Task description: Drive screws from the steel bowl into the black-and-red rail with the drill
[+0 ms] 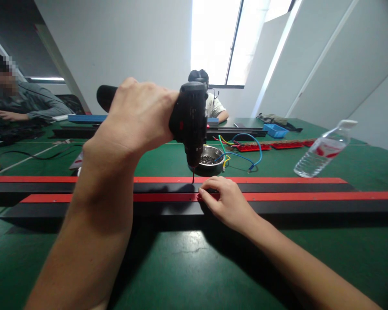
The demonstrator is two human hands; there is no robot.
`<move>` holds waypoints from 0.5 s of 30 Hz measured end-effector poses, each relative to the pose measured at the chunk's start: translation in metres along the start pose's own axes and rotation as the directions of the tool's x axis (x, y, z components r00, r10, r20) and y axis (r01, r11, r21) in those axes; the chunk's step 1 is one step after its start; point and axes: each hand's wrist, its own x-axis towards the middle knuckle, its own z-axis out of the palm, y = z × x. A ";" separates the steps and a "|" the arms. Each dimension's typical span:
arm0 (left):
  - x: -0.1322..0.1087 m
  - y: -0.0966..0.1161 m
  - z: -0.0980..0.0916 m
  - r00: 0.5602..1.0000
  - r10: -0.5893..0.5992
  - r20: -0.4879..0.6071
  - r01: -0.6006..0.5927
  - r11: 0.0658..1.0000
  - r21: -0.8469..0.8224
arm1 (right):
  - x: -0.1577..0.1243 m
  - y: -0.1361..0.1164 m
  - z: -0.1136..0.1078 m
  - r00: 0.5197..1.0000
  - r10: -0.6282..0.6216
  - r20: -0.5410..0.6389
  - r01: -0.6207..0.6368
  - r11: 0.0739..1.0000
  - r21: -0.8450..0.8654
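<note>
My left hand (142, 110) is wrapped round a black cordless drill (194, 116), raised with its bit (193, 174) pointing straight down. The bit's tip is over the two long black bars with red strips; whether it touches one I cannot tell. My right hand (228, 202) rests at the nearer bar (278, 206), thumb and forefinger pinched together at its red strip (168, 197). What they hold, if anything, is too small to make out. Behind lies the farther bar (265, 187). A steel bowl (218, 165) of small dark screws stands just beyond, partly hidden by the drill.
A tilted plastic water bottle (323, 150) is on the right of the green table (194, 267). Coloured wires (260, 150), red strips (287, 145) and a blue bin (276, 131) lie farther back. One person (215, 105) sits opposite, another person (42, 97) at left.
</note>
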 end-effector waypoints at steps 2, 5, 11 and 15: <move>-0.001 0.000 0.000 1.000 -0.009 0.005 0.009 1.000 0.007 | 0.000 0.001 0.001 1.000 0.002 -0.005 -0.002 1.000 -0.001; -0.002 0.000 0.000 0.999 -0.031 0.027 0.030 0.999 0.037 | 0.000 0.001 0.001 1.000 0.005 -0.003 -0.005 1.000 0.000; -0.001 0.000 -0.001 1.000 -0.002 0.023 0.001 0.999 0.051 | 0.000 0.001 0.001 1.000 -0.001 -0.008 0.001 1.000 0.002; -0.001 0.001 -0.002 1.000 0.009 0.009 -0.009 0.999 0.036 | -0.001 0.000 0.001 1.000 -0.009 -0.008 0.009 1.000 -0.011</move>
